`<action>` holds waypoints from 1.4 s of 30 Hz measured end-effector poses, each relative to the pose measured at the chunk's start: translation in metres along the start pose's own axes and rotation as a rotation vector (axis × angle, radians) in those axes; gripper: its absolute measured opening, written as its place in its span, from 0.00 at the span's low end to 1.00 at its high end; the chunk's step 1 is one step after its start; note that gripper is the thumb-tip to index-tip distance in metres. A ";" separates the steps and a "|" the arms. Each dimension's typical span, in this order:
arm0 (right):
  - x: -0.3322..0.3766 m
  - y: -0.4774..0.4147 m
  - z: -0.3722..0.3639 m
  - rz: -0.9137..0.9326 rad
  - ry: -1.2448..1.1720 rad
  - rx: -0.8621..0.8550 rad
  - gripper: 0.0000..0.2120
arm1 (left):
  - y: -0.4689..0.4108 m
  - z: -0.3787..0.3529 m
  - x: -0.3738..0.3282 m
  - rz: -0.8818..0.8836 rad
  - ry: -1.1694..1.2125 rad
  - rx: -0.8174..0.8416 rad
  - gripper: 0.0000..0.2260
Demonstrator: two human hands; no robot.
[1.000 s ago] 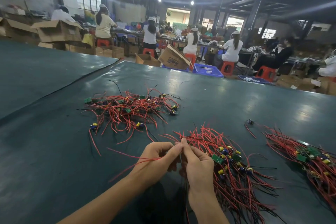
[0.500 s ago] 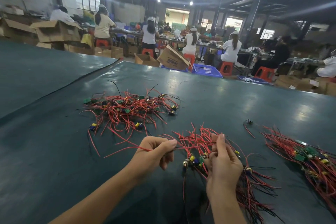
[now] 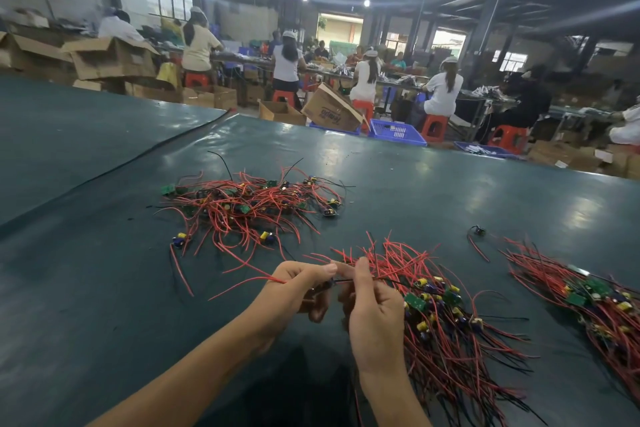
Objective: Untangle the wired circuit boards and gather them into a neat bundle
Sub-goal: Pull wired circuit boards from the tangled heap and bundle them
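Underneath, glossy teal tabletop (image 3: 450, 191); beyond, workers (image 3: 444, 94).

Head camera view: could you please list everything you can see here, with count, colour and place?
table: one, dark green, under everything
tangled pile: one, red wires with green boards, beyond the left hand
gathered bundle: one, red and black, beside the right hand
second bundle: one, red, right edge
loose board: one, dark, red wire, between the bundles
cardboard boxes: several, brown, beyond the table
crates: at least two, blue, on the floor
stools: several, red, at far benches
workers: several, mostly white tops, seated there
held wires: few, red and black, between the hands
left hand: pinches held wires
right hand: pinches held wires
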State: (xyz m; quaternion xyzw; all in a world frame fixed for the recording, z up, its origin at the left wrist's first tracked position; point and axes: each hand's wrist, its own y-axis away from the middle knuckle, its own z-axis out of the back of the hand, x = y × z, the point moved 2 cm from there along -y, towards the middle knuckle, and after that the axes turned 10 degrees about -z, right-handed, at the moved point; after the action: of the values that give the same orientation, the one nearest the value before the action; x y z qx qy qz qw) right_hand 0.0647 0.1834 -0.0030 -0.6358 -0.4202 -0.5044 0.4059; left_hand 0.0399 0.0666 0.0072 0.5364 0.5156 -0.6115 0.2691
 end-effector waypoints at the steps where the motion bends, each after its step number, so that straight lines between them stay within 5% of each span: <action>1: 0.000 -0.002 0.002 -0.015 -0.005 -0.038 0.23 | -0.001 0.001 0.000 0.003 0.011 -0.022 0.15; 9: 0.008 -0.016 0.034 -0.088 -0.171 -0.250 0.25 | -0.005 0.012 0.001 0.001 0.043 -0.052 0.17; 12: 0.005 -0.006 0.018 0.038 -0.066 -0.145 0.31 | -0.005 0.012 0.002 0.026 0.087 -0.023 0.18; 15: 0.000 0.007 -0.004 0.156 0.045 0.163 0.32 | -0.003 0.008 0.002 0.063 0.112 0.045 0.18; 18: -0.007 0.012 -0.011 0.121 0.135 0.292 0.32 | 0.000 0.005 0.000 0.093 0.071 0.152 0.20; 24: -0.007 0.005 -0.005 -0.013 0.126 0.083 0.31 | -0.004 0.007 0.008 0.271 -0.015 0.003 0.28; 29: -0.013 -0.007 0.005 -0.343 -0.208 -0.113 0.33 | -0.010 0.022 0.011 0.259 0.011 -0.211 0.30; 33: -0.010 -0.014 0.015 -0.395 -0.423 -0.184 0.30 | -0.016 0.039 0.018 0.243 0.055 -0.349 0.27; 36: -0.009 -0.015 0.019 -0.408 -0.499 -0.196 0.28 | -0.018 0.057 0.019 0.012 -0.221 -0.436 0.19; 39: -0.008 -0.016 0.022 -0.436 -0.489 -0.197 0.29 | -0.016 0.076 0.018 -0.182 -0.840 -0.439 0.08; 42: -0.006 -0.013 0.020 -0.353 -0.490 -0.177 0.28 | -0.014 0.086 0.027 -0.094 -1.269 -0.347 0.12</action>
State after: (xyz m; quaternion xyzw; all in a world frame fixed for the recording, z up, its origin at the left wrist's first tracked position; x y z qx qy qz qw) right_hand 0.0579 0.2058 -0.0110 -0.6884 -0.5639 -0.4336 0.1416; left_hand -0.0127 -0.0020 -0.0229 -0.0022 0.3709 -0.7281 0.5764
